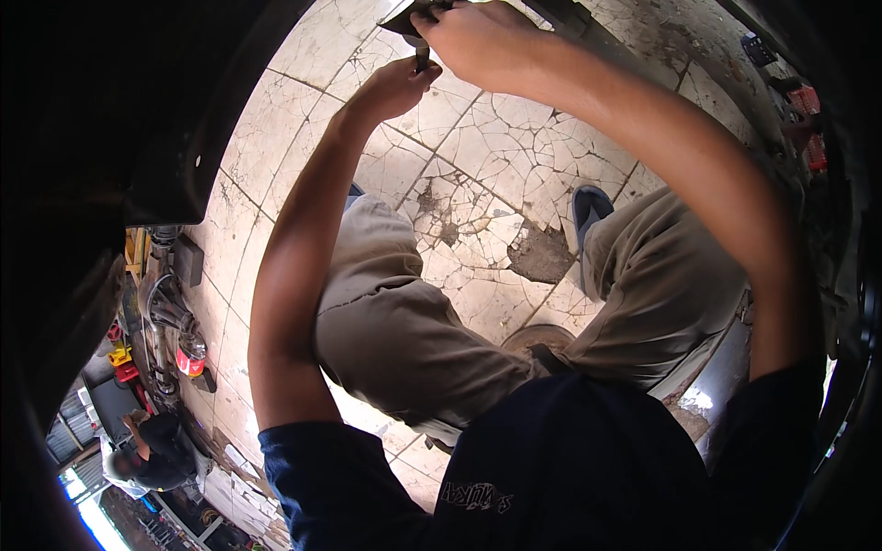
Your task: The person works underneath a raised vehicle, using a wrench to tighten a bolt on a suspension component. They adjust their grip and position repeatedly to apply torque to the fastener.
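Dark blue shirt (588, 468) at 6 o'clock, khaki knees (404, 321) over cracked tile floor (478, 165). At 12 o'clock, right hand (482, 41) clamps dark metal part (409, 18); left hand (395, 87) pinches small tool (423, 60) beneath it.

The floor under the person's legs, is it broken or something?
Yes. The pale floor tiles are cracked all over, and between the knees a dark patch shows where a piece of tile has chipped away. Both hands work far above it, at the top edge.

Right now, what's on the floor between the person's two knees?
In the head view, only cracked pale floor tiles lie between the left knee and right knee, with a dark broken patch.
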`<act>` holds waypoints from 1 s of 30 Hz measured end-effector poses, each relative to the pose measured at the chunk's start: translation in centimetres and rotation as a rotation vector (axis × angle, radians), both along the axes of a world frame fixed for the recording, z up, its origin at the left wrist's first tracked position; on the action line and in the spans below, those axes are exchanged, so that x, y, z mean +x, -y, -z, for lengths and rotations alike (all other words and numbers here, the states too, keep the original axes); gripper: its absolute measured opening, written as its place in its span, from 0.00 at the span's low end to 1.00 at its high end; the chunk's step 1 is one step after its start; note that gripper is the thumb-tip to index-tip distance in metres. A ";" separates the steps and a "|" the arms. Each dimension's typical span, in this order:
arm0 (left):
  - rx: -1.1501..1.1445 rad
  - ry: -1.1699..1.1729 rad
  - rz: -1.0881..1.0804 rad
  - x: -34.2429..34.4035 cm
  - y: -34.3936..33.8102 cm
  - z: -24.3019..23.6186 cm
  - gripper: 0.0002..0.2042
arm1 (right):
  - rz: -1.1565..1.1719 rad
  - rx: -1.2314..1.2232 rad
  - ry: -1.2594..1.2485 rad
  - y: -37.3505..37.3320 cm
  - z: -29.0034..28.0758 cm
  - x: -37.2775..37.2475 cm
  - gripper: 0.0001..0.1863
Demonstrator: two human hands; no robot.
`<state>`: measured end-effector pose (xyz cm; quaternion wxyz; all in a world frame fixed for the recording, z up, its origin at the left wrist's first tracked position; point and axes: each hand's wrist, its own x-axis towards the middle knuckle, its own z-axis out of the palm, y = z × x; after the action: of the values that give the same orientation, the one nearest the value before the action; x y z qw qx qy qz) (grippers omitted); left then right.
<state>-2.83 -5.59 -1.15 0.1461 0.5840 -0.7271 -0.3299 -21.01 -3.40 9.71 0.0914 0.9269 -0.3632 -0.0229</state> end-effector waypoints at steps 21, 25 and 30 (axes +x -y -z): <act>0.078 0.190 0.030 1.0 -1.8 -2.0 0.25 | 0.000 0.033 0.125 1.5 0.4 -0.8 0.23; 0.061 0.157 0.067 1.5 -2.1 -1.8 0.23 | 0.012 0.005 0.034 1.3 0.8 -0.1 0.23; 0.036 0.084 0.039 0.7 -1.6 -2.1 0.19 | -0.014 -0.059 0.092 2.0 1.7 -0.7 0.23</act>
<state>-2.16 -3.94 0.91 0.0984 0.5856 -0.7378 -0.3209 -21.71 -5.44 8.04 0.1021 0.9264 -0.3612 0.0311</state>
